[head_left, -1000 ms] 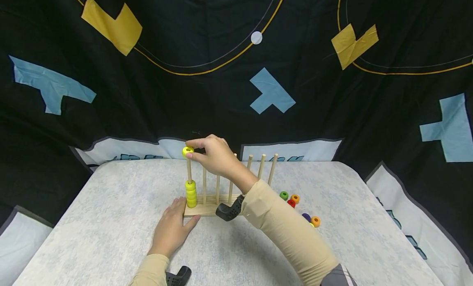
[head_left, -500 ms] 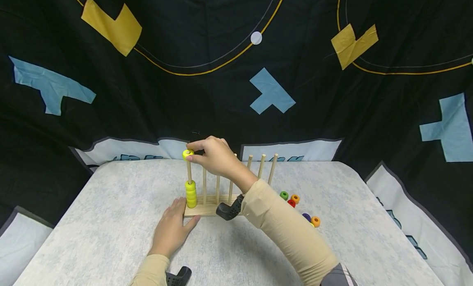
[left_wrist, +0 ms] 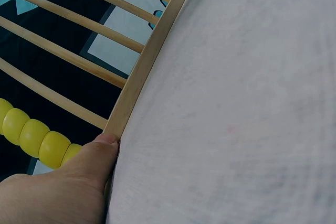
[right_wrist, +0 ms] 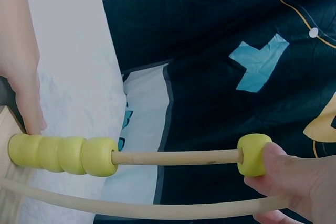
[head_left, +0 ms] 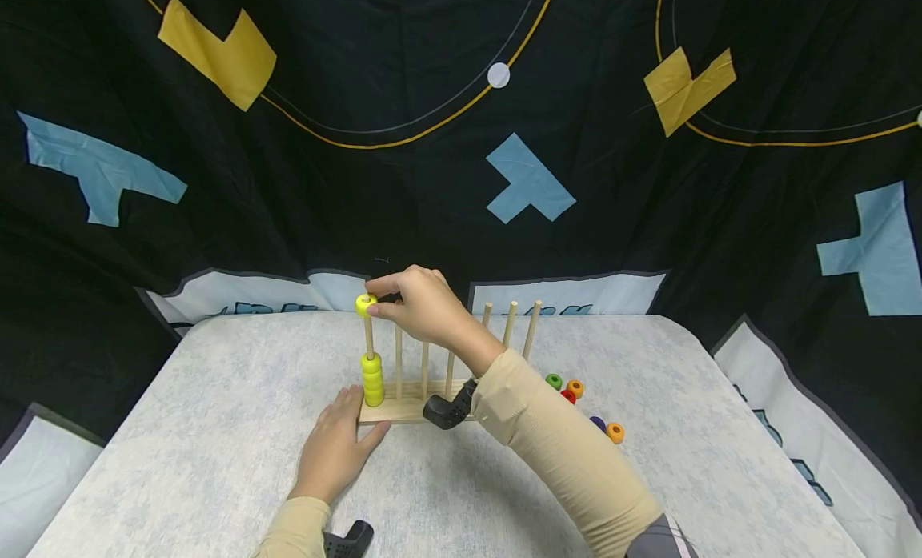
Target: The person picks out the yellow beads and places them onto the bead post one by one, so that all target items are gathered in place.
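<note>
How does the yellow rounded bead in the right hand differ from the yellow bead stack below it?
The single yellow rounded bead is near the wooden peg's tip; the stack of yellow rounded beads sits at its foot.
The right hand pinches the single bead, while the stack rests on the pale wooden base.
Both share their colour and peg.

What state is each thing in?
Round yellow bead: threaded on the tip of a pale wooden peg, pinched by the right hand.
Stacked round yellow beads: seated at that peg's foot.
Pale wooden rack: upright on the mottled pale table, left hand touching one end.
Other pale wooden pegs: beadless where visible.
Loose round green, orange, red and purple beads: unthreaded, on the table.
</note>
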Demonstrator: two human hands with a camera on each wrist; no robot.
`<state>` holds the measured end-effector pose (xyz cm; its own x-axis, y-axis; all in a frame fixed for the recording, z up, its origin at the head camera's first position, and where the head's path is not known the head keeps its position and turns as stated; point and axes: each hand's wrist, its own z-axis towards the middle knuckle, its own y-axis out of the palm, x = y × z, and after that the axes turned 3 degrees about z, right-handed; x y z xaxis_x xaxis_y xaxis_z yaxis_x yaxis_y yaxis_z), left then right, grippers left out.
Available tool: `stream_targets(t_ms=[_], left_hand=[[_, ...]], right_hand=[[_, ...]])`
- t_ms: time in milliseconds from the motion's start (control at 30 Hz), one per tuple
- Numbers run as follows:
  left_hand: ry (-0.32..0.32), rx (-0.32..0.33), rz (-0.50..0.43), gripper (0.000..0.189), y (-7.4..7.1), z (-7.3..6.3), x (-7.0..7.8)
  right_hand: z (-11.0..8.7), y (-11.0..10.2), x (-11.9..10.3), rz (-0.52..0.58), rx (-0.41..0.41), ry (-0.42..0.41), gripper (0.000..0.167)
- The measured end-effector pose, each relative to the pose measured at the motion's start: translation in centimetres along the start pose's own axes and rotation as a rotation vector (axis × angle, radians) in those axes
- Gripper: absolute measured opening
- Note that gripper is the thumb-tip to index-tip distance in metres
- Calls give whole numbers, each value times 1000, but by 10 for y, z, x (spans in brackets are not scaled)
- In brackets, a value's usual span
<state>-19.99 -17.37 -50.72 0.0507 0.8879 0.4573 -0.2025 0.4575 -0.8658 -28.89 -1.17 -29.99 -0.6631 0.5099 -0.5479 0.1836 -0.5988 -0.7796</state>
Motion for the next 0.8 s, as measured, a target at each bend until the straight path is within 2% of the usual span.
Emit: stream_targets(t_ms=[567,800], left_hand=[[-13,-6,7,80,1,0,0],[-13,-5,5,80,1,0,0]], right_hand=[[-6,-7,2,-29,34,-29,35],[-20,-10,0,21,111,-111,35]])
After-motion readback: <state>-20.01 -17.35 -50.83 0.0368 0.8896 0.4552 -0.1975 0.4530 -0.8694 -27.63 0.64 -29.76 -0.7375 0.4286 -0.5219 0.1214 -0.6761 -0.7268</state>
